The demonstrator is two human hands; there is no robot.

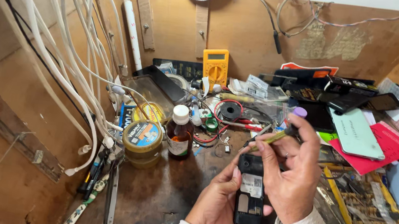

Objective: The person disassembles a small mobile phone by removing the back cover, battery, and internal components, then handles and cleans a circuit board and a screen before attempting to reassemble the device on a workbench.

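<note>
Hiding phone (249, 191) edges: both hands

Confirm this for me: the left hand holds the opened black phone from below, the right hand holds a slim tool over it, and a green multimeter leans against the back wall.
One detail is wrong: the multimeter leaning against the back wall is yellow, not green. The head view shows it. The rest stands: the left hand holds the opened black phone from below, and the right hand holds a slim tool over it.
</note>
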